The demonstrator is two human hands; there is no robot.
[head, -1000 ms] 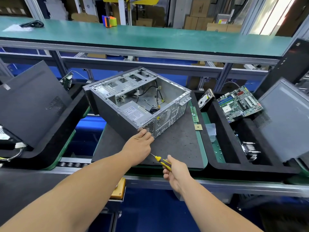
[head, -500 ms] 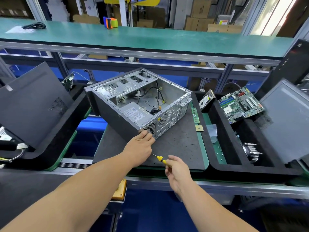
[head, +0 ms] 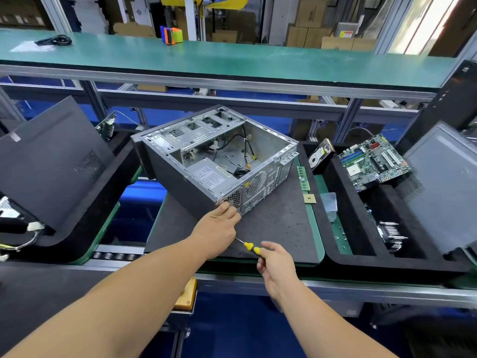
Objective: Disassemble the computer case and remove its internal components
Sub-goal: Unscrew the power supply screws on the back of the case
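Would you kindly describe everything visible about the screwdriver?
The screwdriver has a yellow-and-black handle and a thin bare metal shaft. The right hand pinches the handle's rear end. It lies low and slanted over the dark mat, shaft pointing up-left; its tip disappears behind the left hand, which rests at the computer case corner.

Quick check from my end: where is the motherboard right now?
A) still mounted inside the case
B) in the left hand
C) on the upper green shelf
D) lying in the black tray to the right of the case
D: the green motherboard leans in the black tray right of the open case, whose floor shows only cables and the power supply.
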